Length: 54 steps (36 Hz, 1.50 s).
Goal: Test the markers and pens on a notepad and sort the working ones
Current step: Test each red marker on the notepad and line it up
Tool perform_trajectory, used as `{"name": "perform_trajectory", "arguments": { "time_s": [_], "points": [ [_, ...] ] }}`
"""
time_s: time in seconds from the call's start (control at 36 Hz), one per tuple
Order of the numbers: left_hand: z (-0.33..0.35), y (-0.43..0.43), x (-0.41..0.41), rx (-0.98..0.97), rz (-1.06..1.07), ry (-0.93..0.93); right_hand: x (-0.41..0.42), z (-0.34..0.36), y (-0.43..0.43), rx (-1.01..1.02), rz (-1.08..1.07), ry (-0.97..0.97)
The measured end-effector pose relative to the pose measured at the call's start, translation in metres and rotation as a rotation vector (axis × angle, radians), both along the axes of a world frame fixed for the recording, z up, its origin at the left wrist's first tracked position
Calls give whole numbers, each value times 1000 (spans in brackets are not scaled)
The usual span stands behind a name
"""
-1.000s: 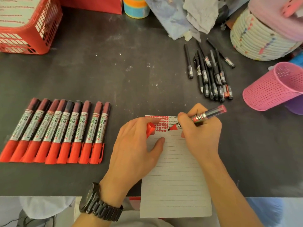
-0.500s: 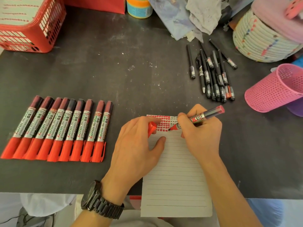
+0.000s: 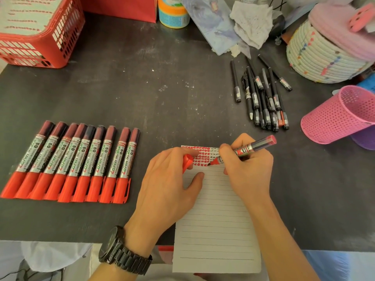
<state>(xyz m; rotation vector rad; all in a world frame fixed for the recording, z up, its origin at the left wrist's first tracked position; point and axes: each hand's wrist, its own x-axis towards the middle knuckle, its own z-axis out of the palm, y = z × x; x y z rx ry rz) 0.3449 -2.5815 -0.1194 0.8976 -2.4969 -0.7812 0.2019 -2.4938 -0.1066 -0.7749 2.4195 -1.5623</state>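
Observation:
A lined notepad (image 3: 215,220) lies at the table's front edge, its top rows filled with red and black test marks. My right hand (image 3: 247,169) grips an uncapped red marker (image 3: 253,148), whose tip touches the paper beside the red marks. My left hand (image 3: 170,179) rests on the pad's left side and holds the marker's red cap (image 3: 187,161) between its fingers. Several capped red markers (image 3: 77,161) lie in a neat row to the left. A loose pile of black pens (image 3: 261,96) sits at the upper right.
A pink mesh cup (image 3: 334,116) lies tipped on its side at the right, a purple one behind it. A white woven basket (image 3: 322,55) stands at the back right, a red plastic basket (image 3: 40,37) at the back left. Crumpled paper and a tub sit along the back.
The marker tip has shifted only slightly over the red marks. Both hands stay in place; the camera view has drifted a little.

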Motion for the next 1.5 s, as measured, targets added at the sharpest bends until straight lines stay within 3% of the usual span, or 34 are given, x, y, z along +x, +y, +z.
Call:
{"name": "perform_trajectory", "arguments": {
  "time_s": [0.86,1.08,1.5],
  "points": [
    [-2,0,1,30,-10,1,0,0,2,-30,19,-39],
    [-2,1,2,57,-22,-17,-8,1,7,-245,-45,-248],
    [3,0,3,43,-50,11,1,32,16,-474,-35,-443]
  ]
}}
